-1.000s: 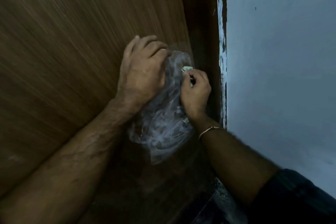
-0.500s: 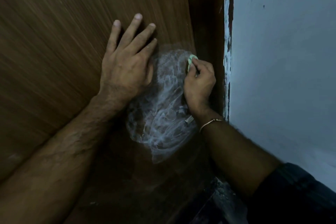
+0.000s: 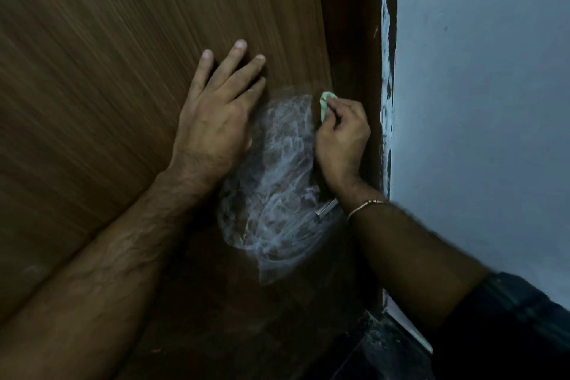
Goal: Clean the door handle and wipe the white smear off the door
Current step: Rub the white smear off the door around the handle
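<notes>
A swirled white smear point(image 3: 277, 188) covers the brown wooden door point(image 3: 108, 71) near its right edge. My left hand point(image 3: 216, 114) lies flat on the door with straight fingers, just left of the smear's top. My right hand point(image 3: 340, 139) pinches a small pale green cloth point(image 3: 324, 103) and holds it against the door at the smear's upper right rim. A short silvery piece of the door handle point(image 3: 326, 209) shows under my right wrist; the rest of it is hidden.
The dark door frame point(image 3: 354, 40) runs along the door's right edge, with chipped white paint point(image 3: 387, 71) on its border. A pale blue wall point(image 3: 478, 102) fills the right side. Dark floor point(image 3: 379, 348) lies at the bottom right.
My left hand opened from curled fingers at the smear's top and moved up-left to lie flat on the door. My right hand with the cloth shifted slightly upward along the smear's right edge.
</notes>
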